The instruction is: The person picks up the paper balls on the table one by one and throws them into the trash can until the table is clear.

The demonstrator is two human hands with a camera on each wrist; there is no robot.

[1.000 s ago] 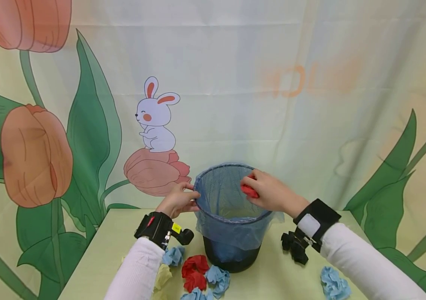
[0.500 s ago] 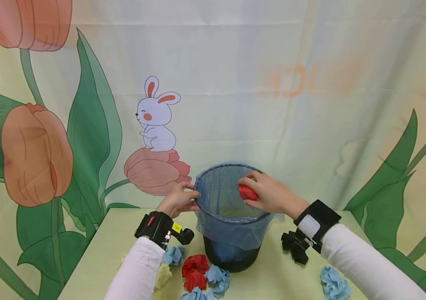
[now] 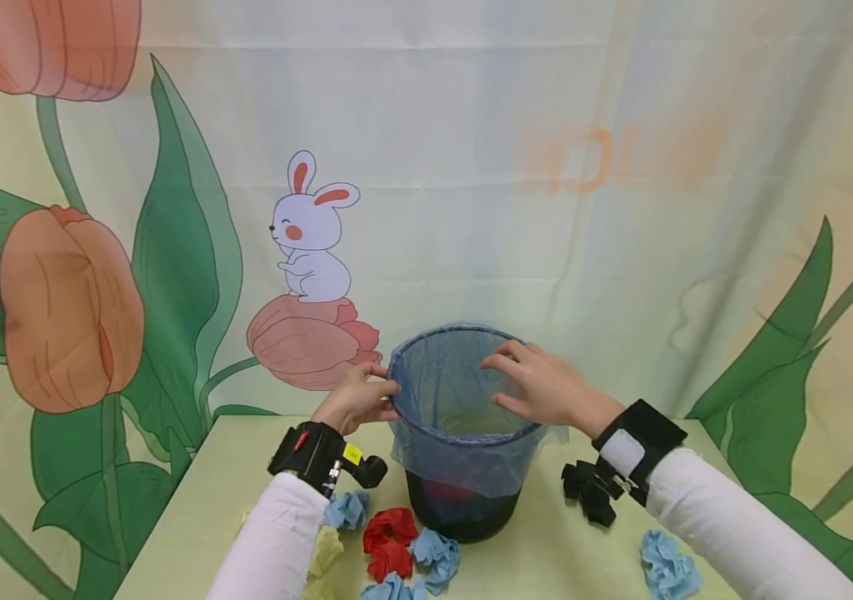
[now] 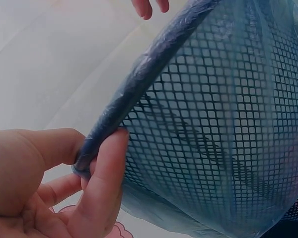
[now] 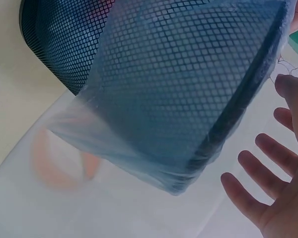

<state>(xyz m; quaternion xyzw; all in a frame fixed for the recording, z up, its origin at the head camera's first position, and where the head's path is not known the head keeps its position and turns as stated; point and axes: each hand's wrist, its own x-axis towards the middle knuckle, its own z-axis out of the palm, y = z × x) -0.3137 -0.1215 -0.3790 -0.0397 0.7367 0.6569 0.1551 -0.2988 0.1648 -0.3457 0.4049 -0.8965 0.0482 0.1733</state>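
A black mesh wastebasket [image 3: 464, 525] stands upright on the table, lined with a thin blue plastic bag [image 3: 471, 467] folded over its rim. My left hand [image 3: 357, 398] pinches that rim at the left; the left wrist view shows the thumb and fingers [image 4: 111, 153] on both sides of the bag-covered edge. Over the right part of the opening hovers my right hand [image 3: 542, 387], fingers spread and nothing in them. Through the lower wall shows a red crumpled paper ball [image 3: 451, 490], blurred by the mesh and bag. Its red also shows at the edge of the left wrist view.
In front of the basket lie red crumpled paper [image 3: 389, 542], blue balls [image 3: 436, 558] and yellow ones [image 3: 325, 550], partly behind the left sleeve. To the right are black crumpled paper [image 3: 589, 493] and a blue ball [image 3: 670, 567]. A printed curtain [image 3: 471, 167] hangs behind the table.
The right hand has let go of the red paper ball and its fingers have spread. Red now shows low inside the basket. The left hand keeps its place on the rim.
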